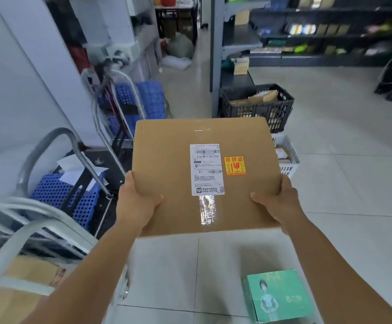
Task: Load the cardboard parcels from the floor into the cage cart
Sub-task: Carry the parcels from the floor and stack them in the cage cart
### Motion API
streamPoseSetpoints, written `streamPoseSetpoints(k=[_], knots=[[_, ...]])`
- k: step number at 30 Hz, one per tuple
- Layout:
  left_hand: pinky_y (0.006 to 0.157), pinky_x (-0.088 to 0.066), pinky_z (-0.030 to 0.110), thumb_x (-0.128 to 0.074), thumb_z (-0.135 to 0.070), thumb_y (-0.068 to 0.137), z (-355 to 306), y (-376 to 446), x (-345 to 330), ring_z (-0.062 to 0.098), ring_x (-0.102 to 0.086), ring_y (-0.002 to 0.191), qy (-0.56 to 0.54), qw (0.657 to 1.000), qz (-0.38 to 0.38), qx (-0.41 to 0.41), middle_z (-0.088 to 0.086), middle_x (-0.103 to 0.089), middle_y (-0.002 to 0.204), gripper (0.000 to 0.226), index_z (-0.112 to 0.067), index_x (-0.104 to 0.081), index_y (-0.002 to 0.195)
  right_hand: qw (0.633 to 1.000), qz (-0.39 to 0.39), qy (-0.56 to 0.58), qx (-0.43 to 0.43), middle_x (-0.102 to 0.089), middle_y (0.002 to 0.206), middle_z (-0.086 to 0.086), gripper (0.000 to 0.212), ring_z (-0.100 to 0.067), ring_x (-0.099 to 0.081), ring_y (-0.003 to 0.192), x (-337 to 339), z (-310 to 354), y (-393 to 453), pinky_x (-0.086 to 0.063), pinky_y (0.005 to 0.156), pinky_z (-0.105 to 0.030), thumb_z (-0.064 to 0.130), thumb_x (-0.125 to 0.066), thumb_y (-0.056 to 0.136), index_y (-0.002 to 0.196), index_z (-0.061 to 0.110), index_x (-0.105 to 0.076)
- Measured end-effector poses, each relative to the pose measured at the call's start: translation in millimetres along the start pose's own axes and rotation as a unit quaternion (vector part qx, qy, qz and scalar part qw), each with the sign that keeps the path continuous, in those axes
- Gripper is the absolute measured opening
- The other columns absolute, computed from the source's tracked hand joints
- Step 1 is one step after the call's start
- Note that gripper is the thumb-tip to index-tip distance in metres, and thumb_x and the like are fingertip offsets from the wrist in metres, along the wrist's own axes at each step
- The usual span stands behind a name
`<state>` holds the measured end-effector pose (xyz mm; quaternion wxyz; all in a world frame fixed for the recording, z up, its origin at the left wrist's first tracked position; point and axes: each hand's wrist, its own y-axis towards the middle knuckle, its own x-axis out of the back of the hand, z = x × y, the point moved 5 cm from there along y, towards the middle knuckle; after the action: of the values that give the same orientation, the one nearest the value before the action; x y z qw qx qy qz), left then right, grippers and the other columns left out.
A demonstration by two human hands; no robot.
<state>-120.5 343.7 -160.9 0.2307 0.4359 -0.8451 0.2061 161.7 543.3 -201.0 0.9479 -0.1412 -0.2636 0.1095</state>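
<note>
- Brown corrugated cardboard, flat and wide: the parcel (204, 176) is held up off the floor in both hands, out in front of the person, with the cage cart (27, 230) down to the left of it.
- Left hand (136, 202) clamps the parcel's near left corner, thumb lying on top, fingers hidden beneath; right hand (279, 202) does the same at the near right corner.
- On the parcel's top sit a white shipping label (206, 169), an orange fragile sticker (234, 165) just right of it, and a glossy strip of clear tape below.
- Risk, as I judge it: only the near edge is gripped, so the far side could sag and the smooth board slide out.
- Swinging left, the parcel may knock the cart's grey tubular rails; a jolt would be bad for fragile contents.
- A green printed carton (276, 298) lies on the tiled floor below the parcel, to the right: a trip hazard.
</note>
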Motion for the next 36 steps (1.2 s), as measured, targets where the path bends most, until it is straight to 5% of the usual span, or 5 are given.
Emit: streamPoseSetpoints(k=[10, 16, 19, 24, 36], knots=[[0.088, -0.041, 0.035, -0.075, -0.017, 0.076, -30.1, -72.2, 138.8, 0.018, -0.051, 0.107, -0.091, 0.987, -0.127, -0.046, -0.007, -0.049, 0.126, 0.079, -0.025, -0.032, 0.142, 0.984, 0.036, 0.000, 0.174, -0.043, 0.130, -0.003, 0.083, -0.027, -0.047, 0.117, 2.0, 131.0, -85.0, -0.046, 0.096, -0.054, 0.034, -0.082, 0.069, 0.137, 0.033, -0.033], [0.091, -0.045, 0.043, -0.076, -0.020, 0.073, -31.2, -122.3, 215.7, 0.023, -0.052, 0.109, -0.092, 0.967, -0.229, -0.059, -0.002, -0.048, 0.126, 0.077, -0.026, -0.034, 0.137, 0.960, 0.094, 0.006, 0.262, -0.035, 0.138, -0.004, 0.087, -0.030, -0.045, 0.121, -15.2, 190.4, -139.7, -0.043, 0.100, -0.056, 0.033, -0.080, 0.076, 0.145, 0.032, -0.026], [0.094, -0.046, 0.045, -0.077, -0.021, 0.073, -23.6, -151.0, 252.7, 0.020, -0.051, 0.108, -0.091, 0.953, -0.283, -0.058, -0.001, -0.048, 0.130, 0.080, -0.028, -0.032, 0.140, 0.945, 0.131, 0.025, 0.300, -0.035, 0.132, -0.001, 0.082, -0.025, -0.045, 0.115, -29.8, 212.5, -170.3, -0.045, 0.093, -0.047, 0.030, -0.079, 0.077, 0.142, 0.032, -0.028], [0.092, -0.039, 0.033, -0.077, -0.019, 0.076, 1.1, -204.8, 310.4, 0.011, -0.044, 0.108, -0.099, 0.925, -0.366, -0.038, -0.007, -0.043, 0.134, 0.086, -0.027, -0.027, 0.146, 0.919, 0.191, 0.032, 0.345, -0.036, 0.127, 0.001, 0.081, -0.023, -0.046, 0.113, -71.6, 239.4, -225.6, -0.044, 0.096, -0.046, 0.030, -0.079, 0.075, 0.140, 0.032, -0.031], [0.096, -0.044, 0.045, -0.080, -0.023, 0.072, 126.3, -300.8, 460.7, 0.025, -0.051, 0.116, -0.080, 0.860, -0.501, 0.057, -0.001, -0.052, 0.128, 0.085, -0.027, -0.032, 0.141, 0.842, 0.349, -0.006, 0.412, -0.041, 0.126, -0.003, 0.074, -0.027, -0.049, 0.109, -234.2, 281.6, -391.9, -0.045, 0.095, -0.051, 0.035, -0.080, 0.069, 0.129, 0.034, -0.036]])
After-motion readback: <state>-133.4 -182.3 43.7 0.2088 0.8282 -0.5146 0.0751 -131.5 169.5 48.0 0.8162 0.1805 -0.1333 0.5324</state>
